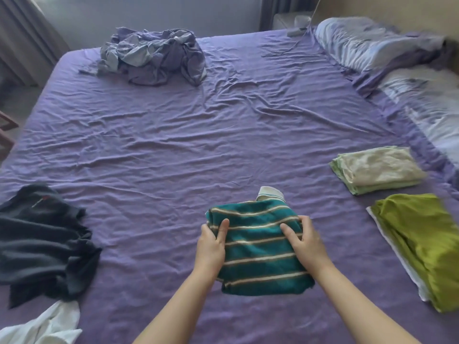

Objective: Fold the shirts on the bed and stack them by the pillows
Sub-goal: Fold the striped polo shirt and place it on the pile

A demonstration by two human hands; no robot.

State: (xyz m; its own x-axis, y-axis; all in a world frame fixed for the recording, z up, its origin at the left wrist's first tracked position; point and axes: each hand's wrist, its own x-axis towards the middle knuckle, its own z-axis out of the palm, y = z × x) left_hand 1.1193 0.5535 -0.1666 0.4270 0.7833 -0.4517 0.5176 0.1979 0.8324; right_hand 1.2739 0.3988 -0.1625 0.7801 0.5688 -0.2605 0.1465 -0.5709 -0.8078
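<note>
A folded teal shirt with cream stripes (258, 254) lies at the near middle of the purple bed (198, 135), its white collar pointing away from me. My left hand (211, 244) grips its left edge and my right hand (305, 239) grips its right edge, thumbs on top. A folded pale green stack (377, 170) and a folded olive green shirt (419, 247) lie to the right, near the pillows (372, 43). An unfolded dark navy shirt (42, 242) and a white garment (47, 326) lie crumpled at the left.
A crumpled purple and grey bedsheet heap (154, 55) sits at the far side of the bed. A cable (298, 38) runs over the far right corner. Curtains (22, 33) hang at the far left, and a wooden chair edge (6, 130) shows beside the bed.
</note>
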